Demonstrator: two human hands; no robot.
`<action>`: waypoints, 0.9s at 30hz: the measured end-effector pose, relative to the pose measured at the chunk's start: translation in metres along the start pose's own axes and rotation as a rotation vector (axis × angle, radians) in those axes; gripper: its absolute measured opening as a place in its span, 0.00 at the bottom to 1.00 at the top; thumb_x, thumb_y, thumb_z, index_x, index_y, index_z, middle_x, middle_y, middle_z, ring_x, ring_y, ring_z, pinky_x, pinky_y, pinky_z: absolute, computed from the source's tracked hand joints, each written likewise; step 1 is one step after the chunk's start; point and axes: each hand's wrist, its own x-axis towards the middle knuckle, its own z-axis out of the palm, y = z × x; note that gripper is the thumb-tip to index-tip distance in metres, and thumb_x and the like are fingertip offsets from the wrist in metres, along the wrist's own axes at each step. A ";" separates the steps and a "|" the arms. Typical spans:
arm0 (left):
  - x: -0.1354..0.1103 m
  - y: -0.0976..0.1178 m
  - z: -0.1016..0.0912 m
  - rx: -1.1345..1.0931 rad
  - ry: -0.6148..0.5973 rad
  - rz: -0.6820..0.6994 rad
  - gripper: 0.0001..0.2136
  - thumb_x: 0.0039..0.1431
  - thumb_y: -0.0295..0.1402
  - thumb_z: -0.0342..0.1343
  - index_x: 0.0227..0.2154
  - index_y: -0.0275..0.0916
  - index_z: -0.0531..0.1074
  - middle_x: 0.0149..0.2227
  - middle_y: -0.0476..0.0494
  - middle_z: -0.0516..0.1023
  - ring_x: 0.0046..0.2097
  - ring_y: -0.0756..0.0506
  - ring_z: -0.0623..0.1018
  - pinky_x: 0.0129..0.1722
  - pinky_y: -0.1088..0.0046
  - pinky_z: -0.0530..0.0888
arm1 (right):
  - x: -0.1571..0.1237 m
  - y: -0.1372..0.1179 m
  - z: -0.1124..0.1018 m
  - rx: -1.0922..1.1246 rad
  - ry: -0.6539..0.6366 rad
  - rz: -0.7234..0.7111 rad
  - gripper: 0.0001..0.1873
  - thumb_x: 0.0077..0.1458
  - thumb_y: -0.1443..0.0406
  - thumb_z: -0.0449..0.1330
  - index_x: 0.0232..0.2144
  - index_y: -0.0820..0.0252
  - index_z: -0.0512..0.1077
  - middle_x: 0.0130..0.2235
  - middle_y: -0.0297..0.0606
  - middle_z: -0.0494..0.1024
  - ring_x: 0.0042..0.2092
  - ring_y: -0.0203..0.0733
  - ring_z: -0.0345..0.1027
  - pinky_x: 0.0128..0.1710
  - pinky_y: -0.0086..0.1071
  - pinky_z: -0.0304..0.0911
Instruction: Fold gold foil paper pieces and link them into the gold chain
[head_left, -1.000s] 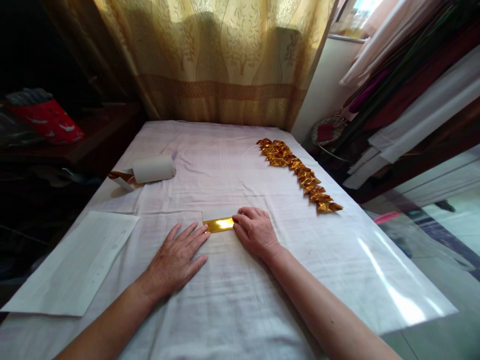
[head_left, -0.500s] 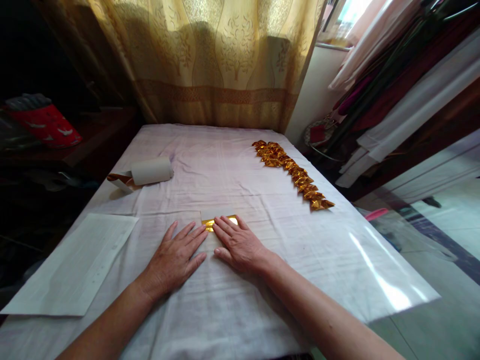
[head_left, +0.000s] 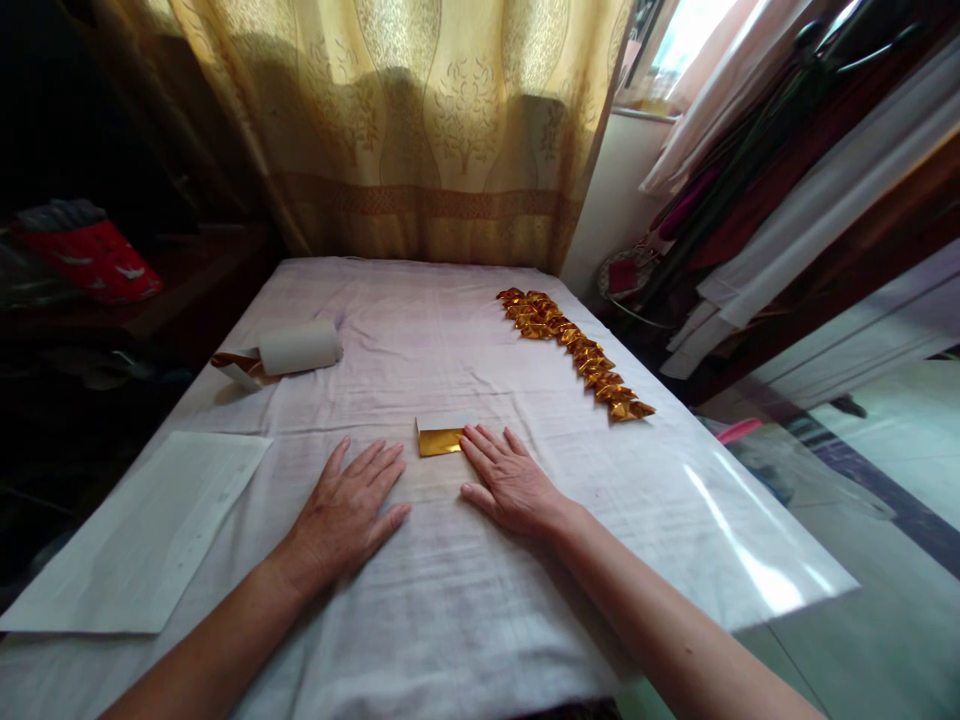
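Observation:
A small piece of gold foil paper [head_left: 439, 442] lies on the white cloth in front of me, folded over so a pale strip shows along its far side. My right hand [head_left: 511, 483] rests flat, its fingertips touching the paper's right end. To the left of the paper, my left hand [head_left: 346, 515] lies palm down on the cloth with the fingers stretched out, a little apart from the foil. Neither hand grips anything.
Folded gold foil pieces [head_left: 574, 350] form a row at the right. A partly unrolled roll of paper [head_left: 298, 347] lies back left, and a white sheet [head_left: 139, 530] front left. The cloth-covered table [head_left: 420, 320] ends before a curtain [head_left: 450, 130]. Clothes [head_left: 772, 270] hang at right.
My right hand has slid right along the foil paper, uncovering more of its gold face. The left hand's fingertips have come away from the paper. The view has shifted slightly.

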 end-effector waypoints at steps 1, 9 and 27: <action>0.004 0.003 0.000 0.004 0.003 0.013 0.23 0.68 0.45 0.45 0.60 0.40 0.67 0.63 0.37 0.69 0.65 0.37 0.66 0.68 0.47 0.46 | 0.001 0.000 0.000 0.004 0.002 -0.007 0.36 0.66 0.51 0.51 0.69 0.63 0.52 0.70 0.47 0.49 0.71 0.51 0.40 0.69 0.55 0.38; 0.023 0.012 0.009 -0.010 -0.121 0.012 0.31 0.67 0.54 0.41 0.65 0.41 0.61 0.65 0.39 0.66 0.66 0.39 0.64 0.69 0.52 0.38 | 0.015 -0.010 0.003 0.033 0.039 -0.131 0.34 0.67 0.50 0.49 0.68 0.61 0.53 0.70 0.45 0.53 0.71 0.49 0.42 0.69 0.53 0.39; 0.003 -0.006 0.008 -0.044 -0.161 0.030 0.28 0.67 0.51 0.45 0.66 0.45 0.59 0.65 0.41 0.66 0.66 0.39 0.63 0.68 0.49 0.41 | 0.008 0.010 0.004 -0.025 0.051 -0.047 0.35 0.66 0.51 0.50 0.69 0.62 0.53 0.70 0.46 0.51 0.71 0.51 0.42 0.68 0.56 0.40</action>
